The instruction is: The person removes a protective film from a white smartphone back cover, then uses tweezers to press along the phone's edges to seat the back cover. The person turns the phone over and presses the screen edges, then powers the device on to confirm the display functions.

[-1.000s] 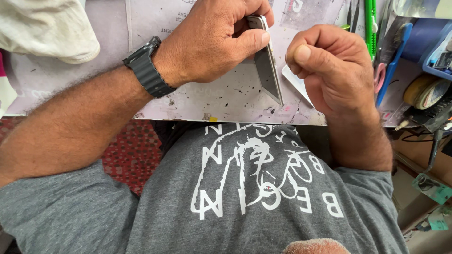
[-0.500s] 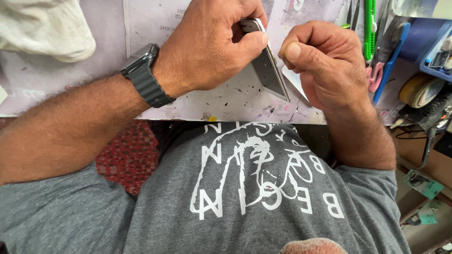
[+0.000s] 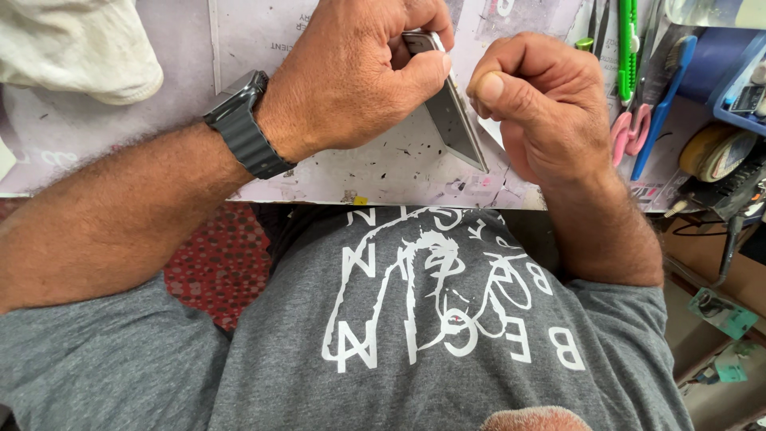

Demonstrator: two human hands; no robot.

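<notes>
Left hand (image 3: 359, 76) clamps the phone (image 3: 451, 120) on edge — right hand (image 3: 542, 104) curls shut beside it, contents hidden — over a speckled, littered bench (image 3: 383, 172).

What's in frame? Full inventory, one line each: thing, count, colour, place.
phone: 1, silver-grey, tilted on edge on the mat, between both hands
work mat: 1, pale, speckled with debris, on the bench
cloth: 1, off-white, top left
pink-handled tool: 1, pink, right of the mat
blue brush: 1, blue, beside the pink tool
green tool: 1, green, top right
tape roll: 1, tan, far right
blue tray: 1, blue, right edge
watch: 1, dark grey, left wrist
T-shirt: 1, grey with white print, bottom
left hand: grips the phone's top end
right hand: closed, by the phone's right edge; contact unclear
</notes>
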